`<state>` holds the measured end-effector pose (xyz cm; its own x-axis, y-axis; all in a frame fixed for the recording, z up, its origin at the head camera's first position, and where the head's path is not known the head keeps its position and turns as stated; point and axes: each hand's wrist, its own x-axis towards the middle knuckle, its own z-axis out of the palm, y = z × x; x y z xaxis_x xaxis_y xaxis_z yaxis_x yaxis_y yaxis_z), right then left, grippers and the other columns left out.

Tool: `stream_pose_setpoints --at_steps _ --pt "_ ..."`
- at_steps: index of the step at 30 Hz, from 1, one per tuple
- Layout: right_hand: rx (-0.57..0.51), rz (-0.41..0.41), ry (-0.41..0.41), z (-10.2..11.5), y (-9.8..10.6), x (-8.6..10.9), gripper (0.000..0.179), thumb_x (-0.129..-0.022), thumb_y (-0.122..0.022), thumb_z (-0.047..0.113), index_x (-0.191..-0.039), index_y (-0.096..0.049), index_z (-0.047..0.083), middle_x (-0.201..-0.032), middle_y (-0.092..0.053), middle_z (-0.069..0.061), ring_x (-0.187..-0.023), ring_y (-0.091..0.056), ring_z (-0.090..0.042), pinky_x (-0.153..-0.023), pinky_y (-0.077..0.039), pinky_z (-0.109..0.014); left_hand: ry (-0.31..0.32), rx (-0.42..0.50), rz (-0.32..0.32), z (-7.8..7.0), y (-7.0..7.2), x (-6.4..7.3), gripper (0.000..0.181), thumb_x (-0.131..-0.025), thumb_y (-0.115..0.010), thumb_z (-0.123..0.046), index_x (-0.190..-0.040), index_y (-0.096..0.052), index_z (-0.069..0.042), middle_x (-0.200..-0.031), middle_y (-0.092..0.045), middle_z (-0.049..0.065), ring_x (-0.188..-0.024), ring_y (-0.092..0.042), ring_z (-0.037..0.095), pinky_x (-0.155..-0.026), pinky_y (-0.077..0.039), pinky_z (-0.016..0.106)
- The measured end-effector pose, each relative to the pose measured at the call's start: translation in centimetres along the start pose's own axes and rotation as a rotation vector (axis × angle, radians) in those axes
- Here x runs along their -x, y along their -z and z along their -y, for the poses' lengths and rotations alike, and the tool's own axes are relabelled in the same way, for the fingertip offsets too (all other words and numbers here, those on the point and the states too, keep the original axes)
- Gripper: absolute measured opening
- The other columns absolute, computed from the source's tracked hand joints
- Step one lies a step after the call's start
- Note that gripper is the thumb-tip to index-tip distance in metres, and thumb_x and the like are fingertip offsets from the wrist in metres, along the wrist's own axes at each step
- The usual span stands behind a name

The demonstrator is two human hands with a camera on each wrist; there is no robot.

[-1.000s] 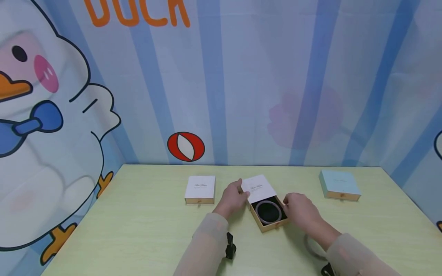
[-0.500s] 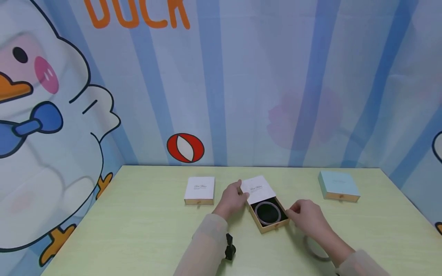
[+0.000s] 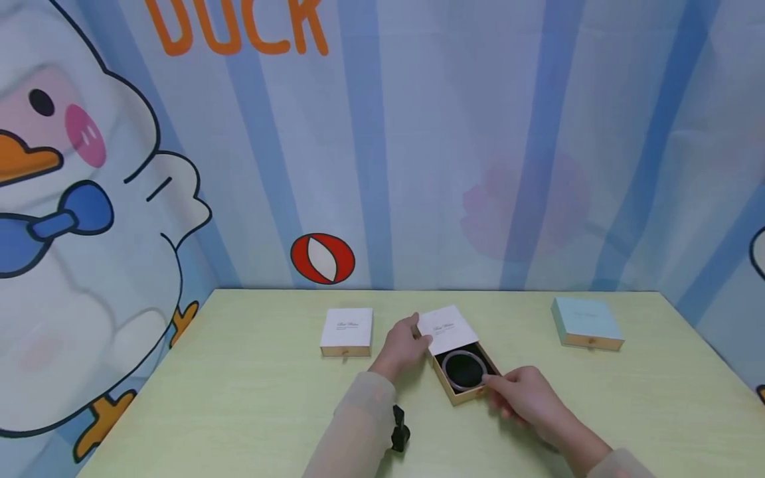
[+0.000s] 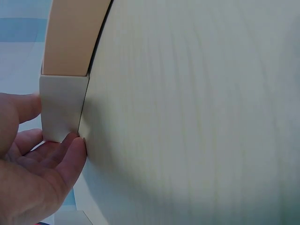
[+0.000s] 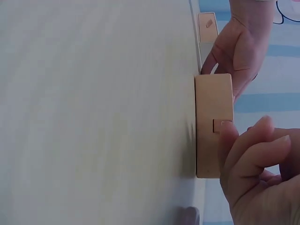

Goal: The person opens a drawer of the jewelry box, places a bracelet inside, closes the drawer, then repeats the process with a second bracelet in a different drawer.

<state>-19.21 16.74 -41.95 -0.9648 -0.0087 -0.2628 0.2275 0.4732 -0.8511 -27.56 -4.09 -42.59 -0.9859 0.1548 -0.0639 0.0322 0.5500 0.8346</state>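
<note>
A white drawer box [image 3: 447, 328] sits mid-table, its drawer [image 3: 459, 398] partly pulled out toward me. Inside the drawer, a greyish bangle [image 3: 455, 383] lies around a black round cushion [image 3: 466, 368]. My left hand [image 3: 402, 346] grips the box's white sleeve at its left side; in the left wrist view, thumb and fingers are on opposite faces of the sleeve. My right hand [image 3: 528, 396] is at the drawer's front right corner, one tip over the rim. In the right wrist view, its bent fingers [image 5: 251, 150] overlap the small pull tab [image 5: 218, 125]; whether they pinch anything is unclear.
Another white box [image 3: 346, 328] stands to the left, and a light blue box [image 3: 588, 318] at the back right. A grey ring-shaped thing [image 3: 551, 447] lies mostly hidden under my right forearm. A striped cartoon curtain hangs behind the pale table [image 3: 251, 378].
My right hand has moved from the drawer's right side toward me and round to its front corner. It now covers most of the grey ring on the table. The left hand has stayed put.
</note>
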Motion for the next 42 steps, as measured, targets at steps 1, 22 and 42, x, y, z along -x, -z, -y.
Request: stream_pose_setpoints --at_steps 1,22,42 --pt "-0.012 0.007 -0.003 -0.03 -0.07 0.04 0.038 -0.091 -0.059 0.029 -0.065 -0.065 0.002 -0.047 -0.052 0.003 -0.037 -0.035 -0.006 -0.037 -0.028 -0.018 -0.004 -0.001 0.001 -0.01 -0.01 -0.02 0.059 -0.096 -0.054 -0.018 -0.146 -0.030 0.001 -0.133 -0.052 0.021 -0.128 -0.046 0.032 -0.104 -0.042 0.043" --pt "-0.042 0.094 -0.007 -0.52 -0.25 -0.24 0.024 -0.087 -0.063 0.020 -0.081 -0.071 -0.002 -0.057 -0.062 0.002 -0.040 -0.043 -0.003 -0.038 -0.032 -0.016 -0.020 0.020 0.004 0.19 0.01 -0.15 0.058 -0.095 -0.055 -0.016 -0.145 -0.031 0.003 -0.148 -0.038 0.019 -0.138 -0.033 0.032 -0.107 -0.038 0.043" --pt "0.009 0.152 -0.023 -0.47 -0.60 -0.65 0.023 -0.087 -0.061 0.017 -0.073 -0.067 0.001 -0.057 -0.062 0.001 -0.041 -0.041 -0.004 -0.039 -0.031 -0.016 -0.003 0.002 -0.001 0.00 -0.02 -0.06 0.058 -0.096 -0.054 -0.018 -0.146 -0.031 0.001 -0.143 -0.043 0.020 -0.134 -0.039 0.032 -0.107 -0.039 0.043"
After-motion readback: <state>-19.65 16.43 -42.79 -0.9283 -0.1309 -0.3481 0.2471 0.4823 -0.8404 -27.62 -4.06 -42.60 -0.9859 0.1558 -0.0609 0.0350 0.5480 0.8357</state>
